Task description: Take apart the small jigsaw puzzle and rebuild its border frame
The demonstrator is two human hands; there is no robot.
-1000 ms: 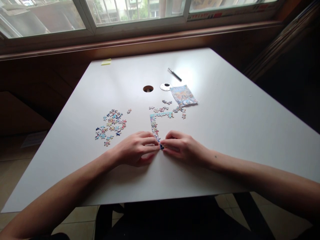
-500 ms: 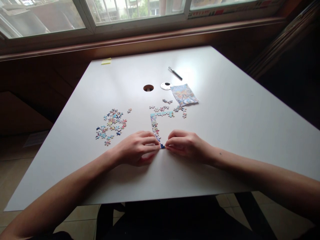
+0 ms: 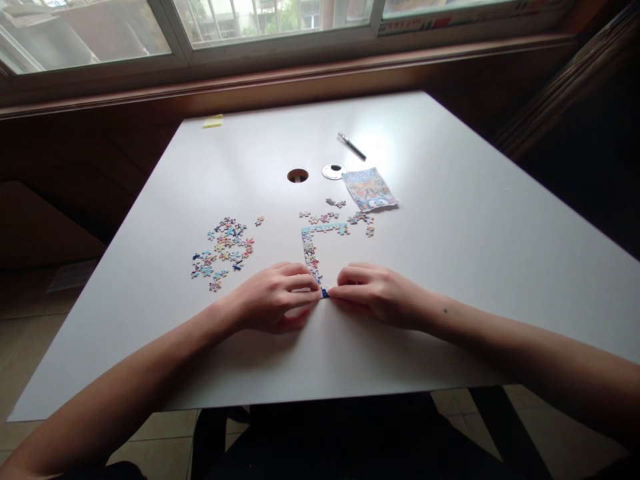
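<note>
An L-shaped strip of joined puzzle pieces [image 3: 310, 250] lies on the white table [image 3: 465, 227], running from a top corner down toward me. At its near end sits a small blue piece [image 3: 325, 293]. My left hand [image 3: 273, 300] rests on the table with its fingertips pinched at the left of that end. From the other side, my right hand [image 3: 375, 290] has its fingertips closed on the blue piece. The fingertips of both hands nearly touch there.
A heap of loose pieces [image 3: 223, 250] lies to the left, and a few more [image 3: 327, 217] sit above the strip. A printed picture bag [image 3: 370, 189], a white disc [image 3: 333, 171], a cable hole [image 3: 297, 175], a pen [image 3: 351, 146] and a yellow note [image 3: 213, 121] lie farther back.
Both hands have stayed at the strip's near end. The right hand's fingertips have shifted slightly at the blue piece; the view has tilted a little.
</note>
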